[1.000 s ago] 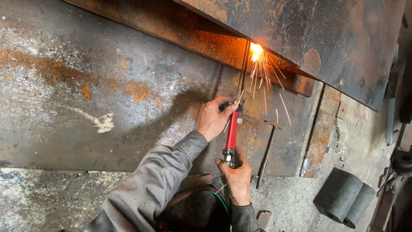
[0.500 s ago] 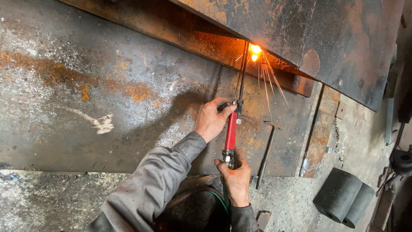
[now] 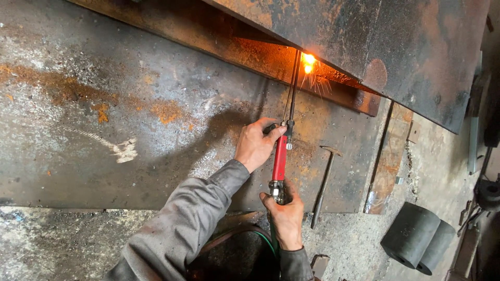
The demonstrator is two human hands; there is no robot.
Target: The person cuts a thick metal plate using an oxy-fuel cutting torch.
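Rusted steel fills the head view: a broad, pitted steel plate (image 3: 130,114) lies flat, grey with orange blotches and a pale scuffed streak, and a darker rusty slab (image 3: 375,47) overhangs its far edge. Between them runs a narrow rusty bar (image 3: 250,52), lit orange where the flame (image 3: 308,61) burns with a few thin sparks below it.

A cutting torch (image 3: 281,156) reaches up to that glowing spot. Its handle is a smooth red cylinder, its lower end a bright metal valve block, and two thin dark tubes run from the handle up to the tip at the flame. The left hand (image 3: 255,145) is closed around the top of the red handle, thumb across the fitting where the tubes begin. The right hand (image 3: 285,216), smudged and reddish, is closed on the valve block at the bottom. Both sleeves are grey, coarse cloth. A green and a dark hose (image 3: 245,234) curve away beneath the wrists.

Just right of the torch a slim hammer (image 3: 324,182) lies on the plate, handle pointing down. Two dull grey cylinders (image 3: 414,242) lie side by side on the gritty concrete floor (image 3: 359,244).
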